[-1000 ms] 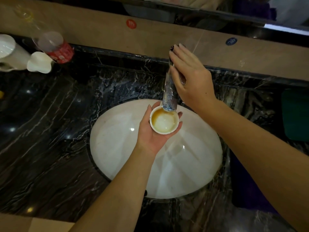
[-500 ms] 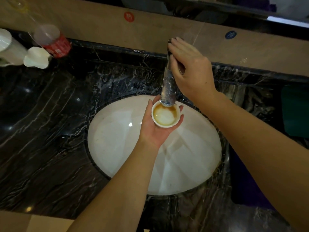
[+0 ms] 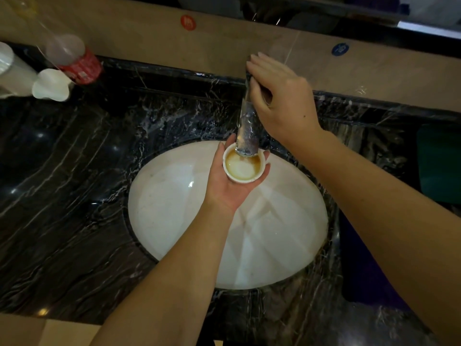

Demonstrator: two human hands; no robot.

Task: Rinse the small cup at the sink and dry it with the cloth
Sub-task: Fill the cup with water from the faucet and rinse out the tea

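White cup (image 3: 243, 167) partly behind faucet (image 3: 247, 132)

We count one small cup (image 3: 243, 165), one faucet (image 3: 247, 131), one sink (image 3: 174, 221), one bottle (image 3: 74, 58), two hands (image 3: 282, 101).

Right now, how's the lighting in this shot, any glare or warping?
Head view: dim and warm; small glare spots on the white sink basin and dark marble counter; wide-angle lens bows the backsplash edge; small cup stays fairly sharp, the corners are murky.
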